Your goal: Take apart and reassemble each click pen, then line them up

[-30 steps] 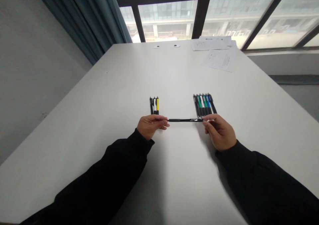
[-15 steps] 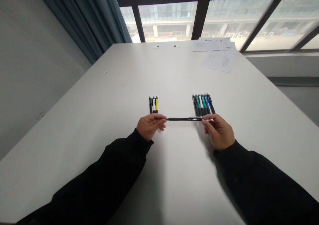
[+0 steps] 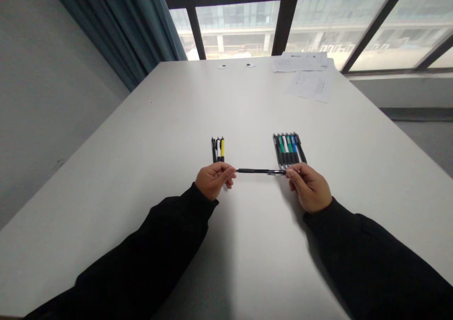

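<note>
A slim black pen (image 3: 256,171) lies crosswise in the air above a white tabletop (image 3: 116,136), its long axis running left to right and close to level. The left hand (image 3: 214,181) has the left end, with its fingers curled closed and the thumb pressed along the barrel. The right hand (image 3: 307,187) pinches the right end, where a metal clip or tip glints, between thumb and curled fingers. Neither hand is open, and the two sit about equally near the pen, 1 at each end.

Just far of the left hand lie 3 pens side by side (image 3: 218,150) in black, white and yellow. Just far of the right end, nearly touching it, lies a tight row of 6 or 7 pens (image 3: 289,150) in black, green, white and blue; the exact count is hard to tell. Black sleeves (image 3: 141,249) cover both forearms. White printed papers (image 3: 311,85) lie at the far right of the table.
</note>
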`<state>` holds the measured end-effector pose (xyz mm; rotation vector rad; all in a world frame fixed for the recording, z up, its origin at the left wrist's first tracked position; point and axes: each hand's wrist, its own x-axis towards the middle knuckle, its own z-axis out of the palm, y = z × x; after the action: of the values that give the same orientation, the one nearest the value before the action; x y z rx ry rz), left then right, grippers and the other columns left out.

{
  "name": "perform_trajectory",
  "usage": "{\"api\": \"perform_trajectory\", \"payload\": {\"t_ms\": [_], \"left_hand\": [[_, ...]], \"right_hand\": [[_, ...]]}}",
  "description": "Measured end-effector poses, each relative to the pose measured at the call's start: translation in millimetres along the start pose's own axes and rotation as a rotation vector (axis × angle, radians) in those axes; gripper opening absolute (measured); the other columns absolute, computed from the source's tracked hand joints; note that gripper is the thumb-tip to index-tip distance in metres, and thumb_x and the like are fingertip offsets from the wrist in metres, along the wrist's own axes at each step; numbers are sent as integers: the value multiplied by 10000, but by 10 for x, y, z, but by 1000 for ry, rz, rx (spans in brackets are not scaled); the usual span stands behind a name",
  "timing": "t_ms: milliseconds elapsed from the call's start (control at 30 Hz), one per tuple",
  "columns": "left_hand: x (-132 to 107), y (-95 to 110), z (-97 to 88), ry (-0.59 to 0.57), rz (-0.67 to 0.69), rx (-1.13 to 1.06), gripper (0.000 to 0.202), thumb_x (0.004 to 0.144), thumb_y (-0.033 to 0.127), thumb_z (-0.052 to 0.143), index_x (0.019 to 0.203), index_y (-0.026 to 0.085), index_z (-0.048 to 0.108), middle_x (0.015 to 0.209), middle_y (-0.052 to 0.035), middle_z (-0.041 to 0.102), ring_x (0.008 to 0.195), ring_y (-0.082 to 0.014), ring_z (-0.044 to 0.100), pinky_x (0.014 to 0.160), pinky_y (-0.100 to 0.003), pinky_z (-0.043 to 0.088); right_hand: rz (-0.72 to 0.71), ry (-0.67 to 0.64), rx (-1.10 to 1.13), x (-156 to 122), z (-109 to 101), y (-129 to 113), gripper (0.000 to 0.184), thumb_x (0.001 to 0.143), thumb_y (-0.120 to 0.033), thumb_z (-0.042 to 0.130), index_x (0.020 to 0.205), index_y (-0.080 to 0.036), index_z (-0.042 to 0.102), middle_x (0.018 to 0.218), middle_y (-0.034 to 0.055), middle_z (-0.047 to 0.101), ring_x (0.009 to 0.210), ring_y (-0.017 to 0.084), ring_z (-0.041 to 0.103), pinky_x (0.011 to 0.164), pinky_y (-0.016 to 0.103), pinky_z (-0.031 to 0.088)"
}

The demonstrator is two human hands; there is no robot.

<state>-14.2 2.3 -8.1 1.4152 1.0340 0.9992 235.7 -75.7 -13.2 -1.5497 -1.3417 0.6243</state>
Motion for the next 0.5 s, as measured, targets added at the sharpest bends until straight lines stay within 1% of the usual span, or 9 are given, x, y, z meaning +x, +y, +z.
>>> {"api": "perform_trajectory", "payload": {"t_ms": [233, 500], "left_hand": [[-11, 21, 12, 11, -18, 13, 359, 805, 462, 688, 700, 120, 649, 578, -16, 635, 427, -74, 528, 406, -189, 433], [-13, 11, 12, 3, -54, 24, 386, 803, 494, 673, 694, 125, 642, 547, -3, 601, 402, -69, 494, 376, -183, 386]], "right_hand": [[-26, -55, -44, 13, -31, -5, 316, 939, -429, 500, 733, -198, 561, 531, -21, 540, 476, 126, 486, 493, 253, 377], [-1, -48, -28, 5, -15, -41, 339, 938, -440, 502, 709, -197, 558, 528, -24, 534, 465, 121, 478, 497, 255, 375]]}}
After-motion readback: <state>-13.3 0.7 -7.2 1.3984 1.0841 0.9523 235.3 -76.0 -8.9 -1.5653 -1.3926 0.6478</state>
